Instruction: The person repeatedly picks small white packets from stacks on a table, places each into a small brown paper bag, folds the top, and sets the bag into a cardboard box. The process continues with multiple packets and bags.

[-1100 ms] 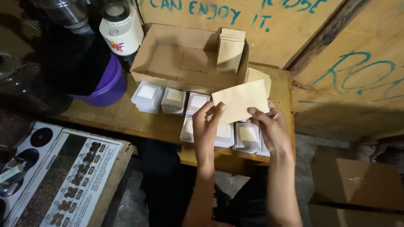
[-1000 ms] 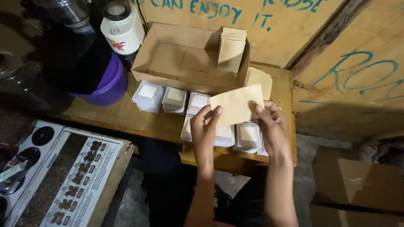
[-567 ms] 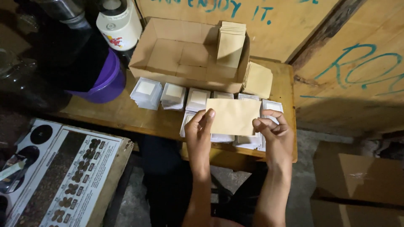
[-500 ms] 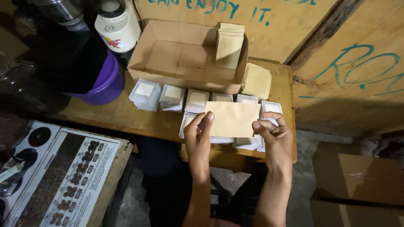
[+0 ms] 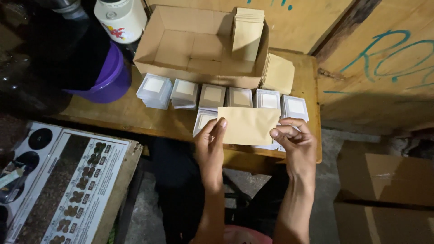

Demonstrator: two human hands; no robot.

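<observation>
A flat tan paper pouch (image 5: 248,125) is held level between both hands above the near edge of a small wooden table (image 5: 135,115). My left hand (image 5: 210,147) pinches its left end and my right hand (image 5: 294,142) pinches its right end. Under and beyond it lie several stacks of small clear-and-white packets (image 5: 212,96) in a row. Behind them stands an open cardboard box (image 5: 190,45) with a bundle of tan pouches (image 5: 246,34) upright inside. More tan pouches (image 5: 278,74) lean beside the box.
A purple tub (image 5: 106,77) with a dark bag and a white jar (image 5: 121,18) stand at the table's left. A printed board (image 5: 68,185) lies lower left. Cardboard boxes (image 5: 384,190) sit on the floor at right, and wooden walls with blue paint rise behind.
The pouch has come down from a tilted position near the box to level over the table's front edge, with both hands drawn back toward me.
</observation>
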